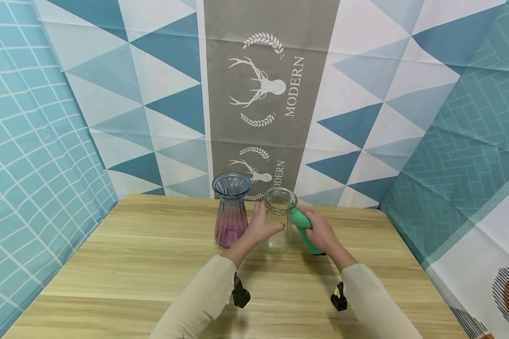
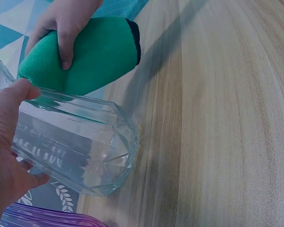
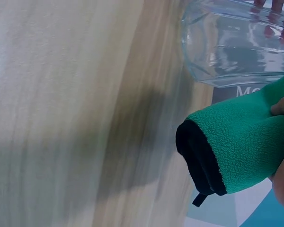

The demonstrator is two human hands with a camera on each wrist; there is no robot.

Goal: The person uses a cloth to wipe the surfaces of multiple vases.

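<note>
A clear glass vase stands upright near the back of the wooden table. My left hand grips it from the left, the thumb across its front, as the left wrist view also shows. In my right hand is a folded green cloth with a black edge. The cloth touches the vase's upper right side in the head view; its lower end hangs beside the glass. Just left of my left hand stands a ribbed glass vase, blue-grey at the top and purple-pink below.
The light wooden table reaches back to a hanging cloth with triangles and a grey deer-print strip. Blue tile-patterned sheeting borders the left side. A black wrist device is strapped below each sleeve.
</note>
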